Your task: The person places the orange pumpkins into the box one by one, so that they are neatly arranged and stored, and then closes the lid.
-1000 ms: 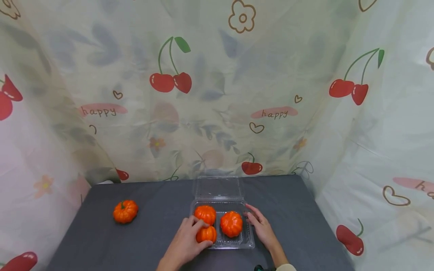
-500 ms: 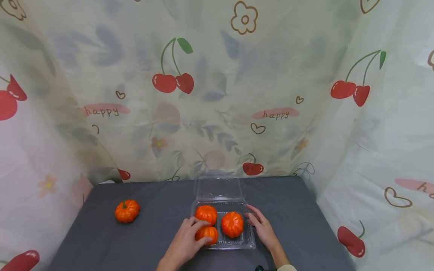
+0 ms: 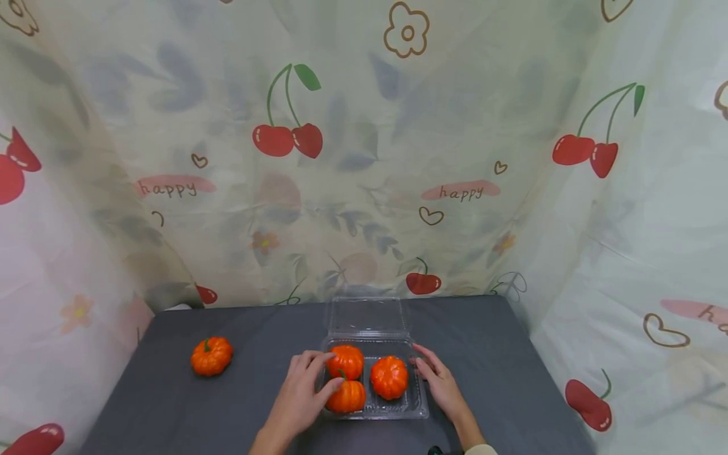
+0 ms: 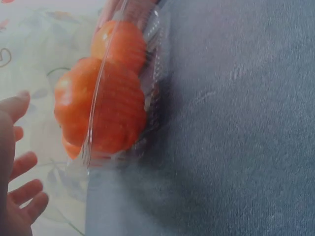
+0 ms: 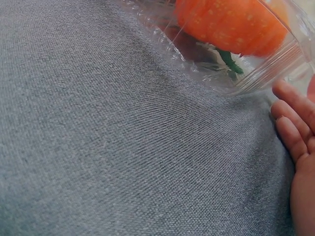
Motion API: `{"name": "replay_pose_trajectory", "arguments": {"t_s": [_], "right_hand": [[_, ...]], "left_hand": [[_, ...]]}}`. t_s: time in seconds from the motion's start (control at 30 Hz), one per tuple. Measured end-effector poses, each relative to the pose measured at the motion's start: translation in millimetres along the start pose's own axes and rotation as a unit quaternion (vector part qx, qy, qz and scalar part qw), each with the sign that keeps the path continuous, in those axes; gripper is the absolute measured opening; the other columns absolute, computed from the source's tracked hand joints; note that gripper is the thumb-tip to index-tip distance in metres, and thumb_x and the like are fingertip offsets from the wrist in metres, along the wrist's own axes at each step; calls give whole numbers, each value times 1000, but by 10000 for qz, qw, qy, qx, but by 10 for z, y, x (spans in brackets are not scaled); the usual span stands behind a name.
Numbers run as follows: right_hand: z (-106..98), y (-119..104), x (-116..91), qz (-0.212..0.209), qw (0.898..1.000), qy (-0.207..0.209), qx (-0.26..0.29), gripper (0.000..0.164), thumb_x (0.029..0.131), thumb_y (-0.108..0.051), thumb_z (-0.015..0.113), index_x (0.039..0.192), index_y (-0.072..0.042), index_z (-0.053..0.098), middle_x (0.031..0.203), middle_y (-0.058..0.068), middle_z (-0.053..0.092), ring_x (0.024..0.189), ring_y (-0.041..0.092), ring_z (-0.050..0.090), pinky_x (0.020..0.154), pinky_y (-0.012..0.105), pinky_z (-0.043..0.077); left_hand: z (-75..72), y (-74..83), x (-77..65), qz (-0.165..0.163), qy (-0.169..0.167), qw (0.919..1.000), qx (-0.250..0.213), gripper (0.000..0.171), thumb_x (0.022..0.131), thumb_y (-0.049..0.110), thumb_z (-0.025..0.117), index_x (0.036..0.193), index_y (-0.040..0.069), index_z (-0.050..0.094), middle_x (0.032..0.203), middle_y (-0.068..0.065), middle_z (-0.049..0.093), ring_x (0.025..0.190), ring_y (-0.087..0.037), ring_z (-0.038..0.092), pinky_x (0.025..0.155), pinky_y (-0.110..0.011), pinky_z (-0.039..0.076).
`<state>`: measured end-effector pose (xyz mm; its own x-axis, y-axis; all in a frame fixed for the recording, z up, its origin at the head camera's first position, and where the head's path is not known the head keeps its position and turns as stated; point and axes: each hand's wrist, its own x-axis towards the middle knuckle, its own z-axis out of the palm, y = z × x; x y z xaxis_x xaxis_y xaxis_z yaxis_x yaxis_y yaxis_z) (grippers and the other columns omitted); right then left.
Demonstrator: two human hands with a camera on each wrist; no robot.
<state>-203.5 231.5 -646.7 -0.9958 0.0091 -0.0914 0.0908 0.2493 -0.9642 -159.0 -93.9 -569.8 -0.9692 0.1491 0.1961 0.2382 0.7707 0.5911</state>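
A clear plastic clamshell box (image 3: 398,415) sits on the table with its lid (image 3: 366,316) folded back. In its left half, a small orange pumpkin (image 3: 347,398) lies in front of another pumpkin (image 3: 348,360); a third pumpkin (image 3: 389,378) occupies the right half. My left hand (image 3: 296,392) hovers at the box's left side, fingers spread around the front-left pumpkin; the left wrist view shows them apart from the pumpkins (image 4: 98,108). Relaxed fingers of my right hand (image 3: 446,388) are at the box's right edge; whether they touch it is unclear. Under the right pumpkin (image 5: 231,24) shows a green stem (image 5: 230,62).
One more orange pumpkin (image 3: 212,356), stem up, stands on the left of the dark grey table (image 3: 256,335). A patterned curtain (image 3: 364,158) with cherries closes off the back and both sides.
My left hand has let go of the front-left pumpkin and drawn back to the left, its fingers spreading. The pumpkin now rests in the box. My right hand has stayed put.
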Motion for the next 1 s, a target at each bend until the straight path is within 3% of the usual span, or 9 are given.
{"name": "replay_pose_trajectory", "arguments": {"t_s": [0.1,0.23,0.33,0.43,0.7,1.0], "right_hand": [[15,-7,-6,41,10000,27,-37,43,105,-38,55,145,-25,56,129,12,71,105,18,70,86,20,53],[9,-221,-108,81,10000,-3,-19,40,106,-30,53,145,-21,56,129,15,70,106,23,70,85,20,53],[-6,-370,-179,83,9999,-57,31,38,107,-26,53,144,-20,57,128,16,70,106,25,70,85,20,53],[-4,-358,-173,75,9999,-67,34,38,107,-27,53,144,-21,57,128,16,71,106,25,70,85,20,53],[-6,-346,-161,106,9999,-31,43,38,107,-27,54,144,-20,58,127,15,71,103,20,69,85,20,53],[-15,-366,-168,117,9999,-97,-7,38,107,-27,53,144,-20,57,127,15,71,102,17,68,85,21,53]], "left_hand": [[-7,-41,11,0,208,9997,129,50,90,50,74,134,28,65,132,0,58,123,-26,49,98,-51,51],[-15,-101,22,27,463,9979,462,58,89,53,74,141,34,59,146,-5,53,136,-35,44,107,-61,44],[-4,-171,36,-141,560,9964,627,68,88,57,73,148,34,51,155,-8,45,143,-39,36,111,-66,38],[15,-269,47,-355,625,9953,643,76,89,59,70,154,32,43,161,-10,37,147,-42,29,113,-70,33],[-68,-489,114,-149,1066,9883,1084,83,90,64,66,159,30,36,163,-10,38,151,-44,27,116,-69,28],[-263,-677,189,-231,1104,9825,1482,84,89,67,65,159,34,33,167,-11,30,153,-45,20,120,-69,19]]}}
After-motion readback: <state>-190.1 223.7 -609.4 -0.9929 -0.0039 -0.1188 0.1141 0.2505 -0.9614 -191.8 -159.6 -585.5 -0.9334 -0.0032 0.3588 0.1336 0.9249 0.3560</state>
